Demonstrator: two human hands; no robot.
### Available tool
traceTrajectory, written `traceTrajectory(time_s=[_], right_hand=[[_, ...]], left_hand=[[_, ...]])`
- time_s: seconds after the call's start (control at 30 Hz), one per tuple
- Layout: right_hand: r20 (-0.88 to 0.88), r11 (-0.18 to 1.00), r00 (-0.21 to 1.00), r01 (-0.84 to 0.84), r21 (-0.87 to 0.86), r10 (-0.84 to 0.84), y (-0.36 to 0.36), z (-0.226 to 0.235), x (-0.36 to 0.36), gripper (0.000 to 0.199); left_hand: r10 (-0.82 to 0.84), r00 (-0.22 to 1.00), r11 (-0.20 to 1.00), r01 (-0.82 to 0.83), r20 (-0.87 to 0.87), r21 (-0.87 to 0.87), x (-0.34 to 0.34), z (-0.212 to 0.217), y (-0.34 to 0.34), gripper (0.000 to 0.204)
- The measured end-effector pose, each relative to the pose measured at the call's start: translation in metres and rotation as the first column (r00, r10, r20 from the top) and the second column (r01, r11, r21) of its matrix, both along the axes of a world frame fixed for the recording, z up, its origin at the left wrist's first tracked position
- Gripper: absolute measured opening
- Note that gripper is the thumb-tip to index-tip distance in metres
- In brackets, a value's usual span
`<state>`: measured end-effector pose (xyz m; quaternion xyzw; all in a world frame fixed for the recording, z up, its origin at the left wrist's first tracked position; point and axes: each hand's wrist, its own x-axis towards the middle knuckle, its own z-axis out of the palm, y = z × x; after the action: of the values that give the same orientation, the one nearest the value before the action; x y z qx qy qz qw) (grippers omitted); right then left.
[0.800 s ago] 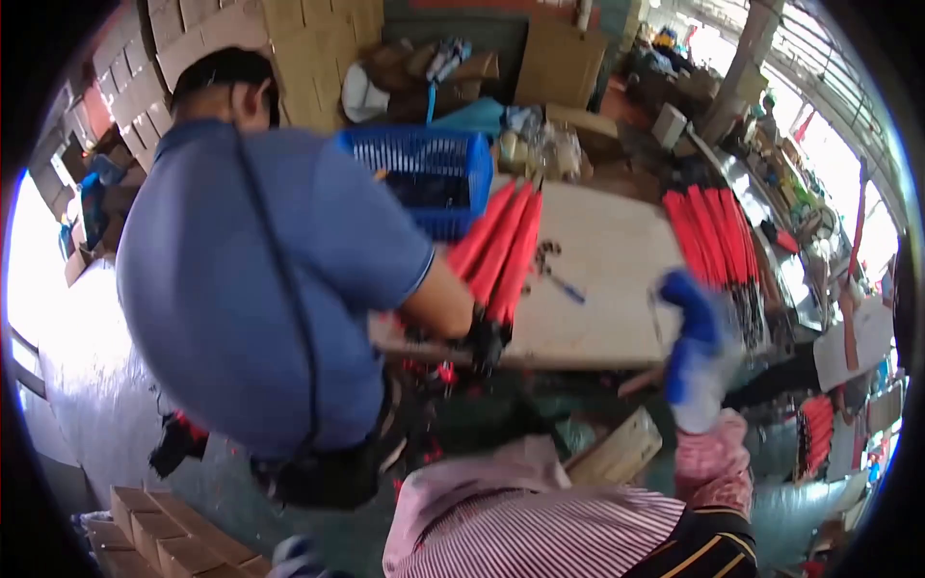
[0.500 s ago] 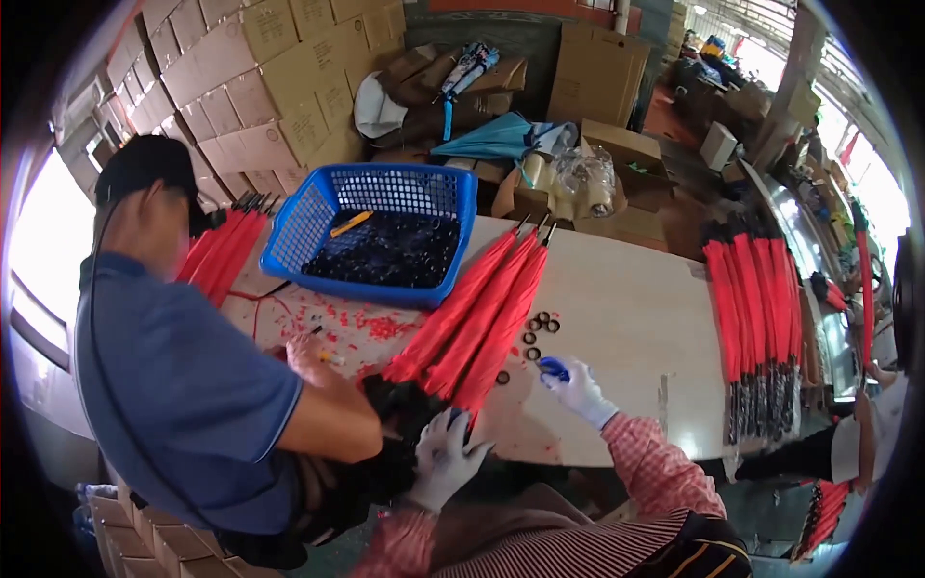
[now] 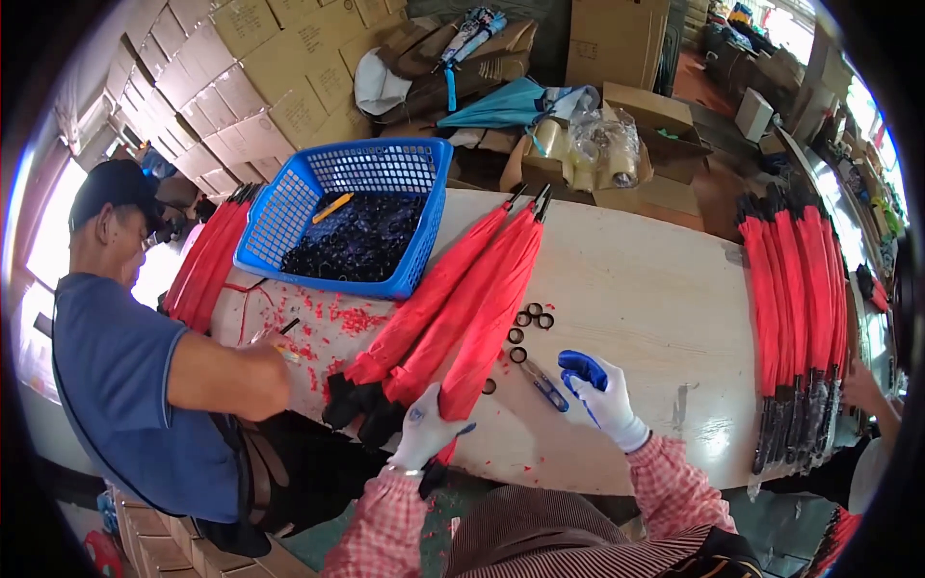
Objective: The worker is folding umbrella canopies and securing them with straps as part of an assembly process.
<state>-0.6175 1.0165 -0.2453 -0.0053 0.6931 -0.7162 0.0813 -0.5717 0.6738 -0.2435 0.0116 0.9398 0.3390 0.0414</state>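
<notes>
While the left hand [image 3: 424, 424] is wrapped round the near part of a red umbrella [image 3: 496, 313]: its furled cloth could twist or slip if that single hold is loose.
Umbrella's place: rightmost of three slanting across the table [image 3: 636, 299]; a hard tug might drag the two other umbrellas [image 3: 434, 299] on its left.
Near edge: the umbrella's near end seems to overhang it, so letting go could tip it off.
Right hand [image 3: 599, 390]: fingers half curled and parted, nothing seen between them, just right of the snips [image 3: 549, 392].
Snips and black rings [image 3: 529, 314]: loose beside each other; a careless leftward sweep could scatter them.
Co-worker's arm [image 3: 226, 376]: near on the left, where a bump might jolt the umbrellas.
</notes>
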Motion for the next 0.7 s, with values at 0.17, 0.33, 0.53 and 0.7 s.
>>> traceTrajectory(time_s=[0.17, 0.33, 0.53, 0.7], right_hand=[[0.111, 0.849, 0.993, 0.022, -0.527, 0.043, -0.021, 0.013, 0.059, 0.059], [0.188, 0.586, 0.929, -0.038, -0.809, 0.320, -0.054, -0.045, 0.181, 0.051], [-0.182, 0.244, 0.751, -0.418, -0.875, 0.634, -0.074, -0.089, 0.312, 0.060], [-0.252, 0.241, 0.704, -0.521, -0.819, 0.664, -0.061, -0.039, 0.352, 0.058]], left_hand=[[-0.187, 0.938, 0.820, -0.015, 0.292, 0.573, 0.146, -0.028, -0.026, 0.090], [-0.376, 0.810, 0.824, 0.072, 0.449, 0.561, 0.326, -0.102, -0.019, 0.096], [-0.459, 0.824, 0.765, 0.176, 0.333, 0.620, 0.384, -0.052, 0.037, 0.110], [-0.445, 0.848, 0.673, 0.105, 0.287, 0.732, 0.395, -0.065, 0.072, 0.087]])
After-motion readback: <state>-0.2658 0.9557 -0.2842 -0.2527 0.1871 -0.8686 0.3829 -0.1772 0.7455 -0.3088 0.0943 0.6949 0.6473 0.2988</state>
